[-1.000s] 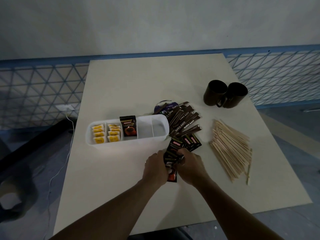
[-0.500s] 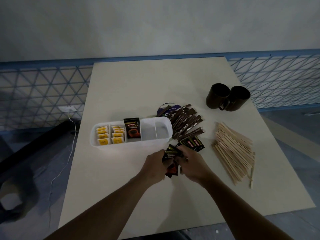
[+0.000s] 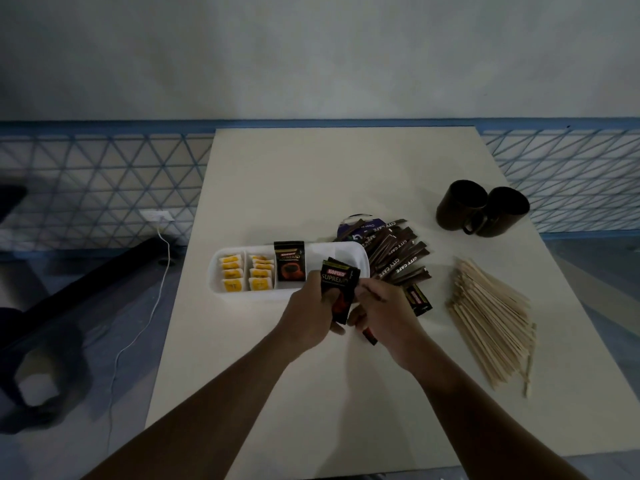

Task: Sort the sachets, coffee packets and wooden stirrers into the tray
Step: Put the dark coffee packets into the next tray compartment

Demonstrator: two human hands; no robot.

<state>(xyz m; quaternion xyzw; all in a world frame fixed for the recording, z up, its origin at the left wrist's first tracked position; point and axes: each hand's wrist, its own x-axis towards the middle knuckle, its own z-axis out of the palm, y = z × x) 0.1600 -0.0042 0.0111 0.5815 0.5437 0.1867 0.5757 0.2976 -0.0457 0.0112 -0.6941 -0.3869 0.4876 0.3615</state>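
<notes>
Table (image 3: 311,188): one, pale top, fills the centre of the frame
Tray (image 3: 358,252): one, white, oblong, divided; left of centre
Wooden stirrers (image 3: 491,317): one loose pile, too many to count; lower right
Stick packets (image 3: 398,258): brown, printed CITY CAFE, fanned just right of the tray; count unclear
Mugs (image 3: 460,206): two, dark, touching; upper right
Left hand (image 3: 311,317): grips the held packet, thumb across its face
Right hand (image 3: 384,313): fingers curled, tips at the held packet's right edge; a packet corner shows under the palm; grasp cannot be told
Held packet (image 3: 337,289): black, KOPIKO SUPREMO in red and gold, upright in front of the tray's near wall
Tray packet (image 3: 289,260): one, same black print, standing in the third compartment from the left
Loose packet (image 3: 419,299): one, black, flat on the table right of the right hand
Yellow sachets (image 3: 231,273): two columns in the two leftmost compartments, at least four each
</notes>
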